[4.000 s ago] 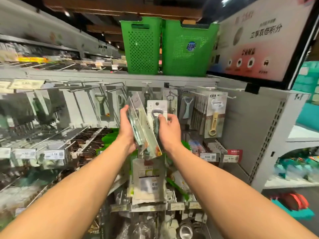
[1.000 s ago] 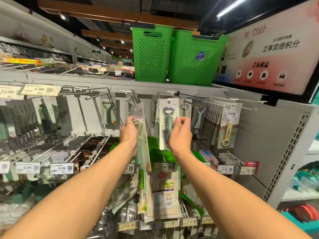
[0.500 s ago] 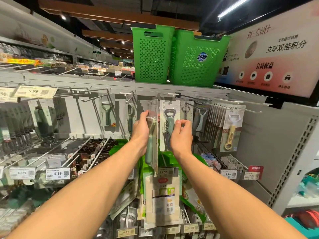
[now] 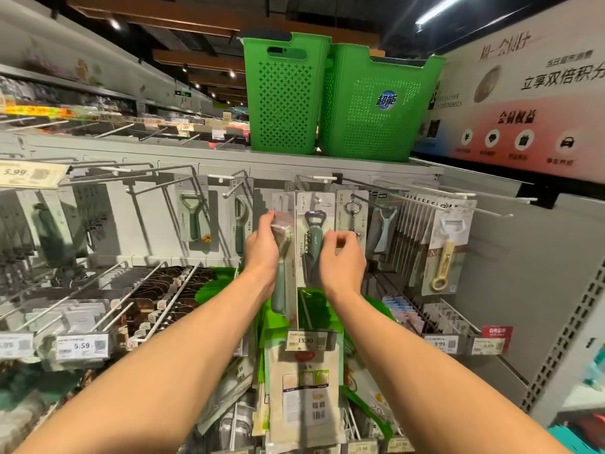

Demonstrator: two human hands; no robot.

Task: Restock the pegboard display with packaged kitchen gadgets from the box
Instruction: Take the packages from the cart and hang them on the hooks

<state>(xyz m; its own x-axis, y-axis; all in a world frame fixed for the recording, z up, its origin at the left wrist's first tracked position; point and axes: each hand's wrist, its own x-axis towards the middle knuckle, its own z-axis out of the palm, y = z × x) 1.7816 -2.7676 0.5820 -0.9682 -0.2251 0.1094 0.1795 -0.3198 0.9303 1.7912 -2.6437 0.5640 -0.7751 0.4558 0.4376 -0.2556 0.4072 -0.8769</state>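
Green pack (image 4: pixel 283 280): left hand (image 4: pixel 262 250) grips, right hand (image 4: pixel 342 263) near.

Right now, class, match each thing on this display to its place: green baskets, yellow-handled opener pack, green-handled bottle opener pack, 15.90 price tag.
Things: 1 green baskets; 2 yellow-handled opener pack; 3 green-handled bottle opener pack; 4 15.90 price tag.
Places: A between the left hand and right hand; B on the top shelf; C below both hands; D on a hook, right of both hands.
Pairs: 1-B; 2-D; 3-A; 4-C.
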